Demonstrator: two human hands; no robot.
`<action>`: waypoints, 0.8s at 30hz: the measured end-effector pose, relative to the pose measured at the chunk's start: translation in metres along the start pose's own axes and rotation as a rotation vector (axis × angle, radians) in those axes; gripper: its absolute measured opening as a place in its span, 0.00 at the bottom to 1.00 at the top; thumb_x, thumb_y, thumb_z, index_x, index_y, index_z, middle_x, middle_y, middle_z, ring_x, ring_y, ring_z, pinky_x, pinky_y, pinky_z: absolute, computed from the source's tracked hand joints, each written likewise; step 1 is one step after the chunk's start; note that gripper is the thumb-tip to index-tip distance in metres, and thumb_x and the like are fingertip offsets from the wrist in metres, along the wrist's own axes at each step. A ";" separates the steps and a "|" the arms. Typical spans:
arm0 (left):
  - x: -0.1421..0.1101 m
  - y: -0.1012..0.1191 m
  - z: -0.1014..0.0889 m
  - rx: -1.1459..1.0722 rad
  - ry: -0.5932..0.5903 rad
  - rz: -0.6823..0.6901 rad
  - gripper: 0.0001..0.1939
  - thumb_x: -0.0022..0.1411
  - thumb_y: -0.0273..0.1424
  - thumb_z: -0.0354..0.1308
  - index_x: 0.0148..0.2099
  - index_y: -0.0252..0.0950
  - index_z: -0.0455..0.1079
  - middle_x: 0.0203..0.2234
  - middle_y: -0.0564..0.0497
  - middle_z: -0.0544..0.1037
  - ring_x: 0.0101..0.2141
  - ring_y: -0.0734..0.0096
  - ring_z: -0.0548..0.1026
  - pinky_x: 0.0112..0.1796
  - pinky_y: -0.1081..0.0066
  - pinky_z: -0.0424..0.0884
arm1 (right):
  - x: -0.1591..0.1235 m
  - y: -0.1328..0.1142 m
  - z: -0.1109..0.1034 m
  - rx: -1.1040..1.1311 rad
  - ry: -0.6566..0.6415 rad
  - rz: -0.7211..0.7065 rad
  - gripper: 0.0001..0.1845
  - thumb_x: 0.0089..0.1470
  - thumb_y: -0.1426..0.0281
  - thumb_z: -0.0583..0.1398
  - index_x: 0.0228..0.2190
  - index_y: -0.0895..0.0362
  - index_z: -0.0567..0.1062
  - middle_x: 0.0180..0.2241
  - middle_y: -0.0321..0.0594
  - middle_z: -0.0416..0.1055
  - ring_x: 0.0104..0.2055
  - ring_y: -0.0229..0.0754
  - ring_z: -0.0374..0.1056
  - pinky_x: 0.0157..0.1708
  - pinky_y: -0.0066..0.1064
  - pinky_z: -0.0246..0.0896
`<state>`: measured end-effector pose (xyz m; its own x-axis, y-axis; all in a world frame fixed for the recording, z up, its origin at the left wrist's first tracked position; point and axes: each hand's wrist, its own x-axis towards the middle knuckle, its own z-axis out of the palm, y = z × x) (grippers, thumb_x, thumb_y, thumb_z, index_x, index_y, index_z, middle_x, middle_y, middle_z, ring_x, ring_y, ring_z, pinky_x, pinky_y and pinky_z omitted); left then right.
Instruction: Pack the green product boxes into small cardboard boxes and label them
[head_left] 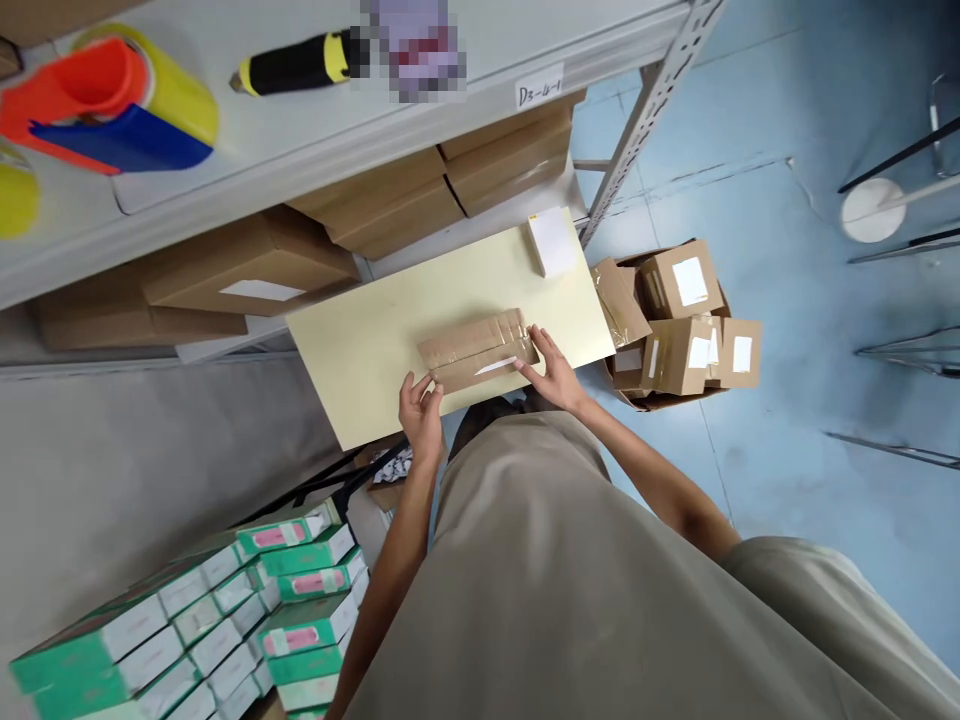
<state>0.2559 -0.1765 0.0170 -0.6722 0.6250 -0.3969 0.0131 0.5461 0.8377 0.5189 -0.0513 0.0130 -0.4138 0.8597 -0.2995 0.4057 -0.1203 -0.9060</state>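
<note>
A long, narrow cardboard box (480,350) with clear tape along its top seam lies on the pale yellow tabletop (360,340). A white label shows on its near side. My left hand (421,412) is at the box's near left corner, with thumb and fingers curled in against it. At the other end my right hand (553,372) grips the box, its thumb on the near side by the label and its fingers along the right end. The undersides of the fingers are hidden.
Above the table runs a grey shelf (480,85) holding a tape dispenser (112,100) and a black-yellow utility knife (300,65). A white stack of labels (551,242) lies at the table's far right. Boxes fill a carton (660,400) on the floor; green-white boxes (225,620) are stacked lower left.
</note>
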 end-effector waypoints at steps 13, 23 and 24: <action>-0.045 -0.041 0.015 0.086 -0.076 -0.003 0.27 0.63 0.42 0.71 0.61 0.35 0.77 0.55 0.37 0.83 0.57 0.52 0.83 0.64 0.52 0.77 | -0.120 0.014 0.012 0.046 0.184 0.161 0.51 0.63 0.38 0.68 0.74 0.54 0.72 0.73 0.52 0.71 0.78 0.63 0.66 0.77 0.57 0.62; -0.125 -0.015 0.058 0.174 -0.402 0.188 0.24 0.62 0.53 0.66 0.47 0.38 0.83 0.42 0.44 0.78 0.43 0.55 0.80 0.55 0.55 0.79 | -0.209 0.020 -0.051 0.108 0.520 0.217 0.47 0.64 0.39 0.68 0.73 0.52 0.74 0.73 0.50 0.73 0.74 0.62 0.71 0.75 0.58 0.66; -0.129 -0.010 0.061 0.171 -0.441 0.196 0.25 0.63 0.53 0.67 0.49 0.38 0.83 0.43 0.44 0.78 0.45 0.54 0.81 0.56 0.54 0.79 | -0.210 0.022 -0.059 0.118 0.551 0.226 0.47 0.64 0.40 0.68 0.73 0.52 0.73 0.72 0.51 0.73 0.74 0.62 0.71 0.75 0.58 0.67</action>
<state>0.3882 -0.2285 0.0369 -0.2695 0.8804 -0.3903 0.2532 0.4558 0.8533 0.6629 -0.2058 0.0732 0.1674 0.9333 -0.3178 0.3278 -0.3567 -0.8748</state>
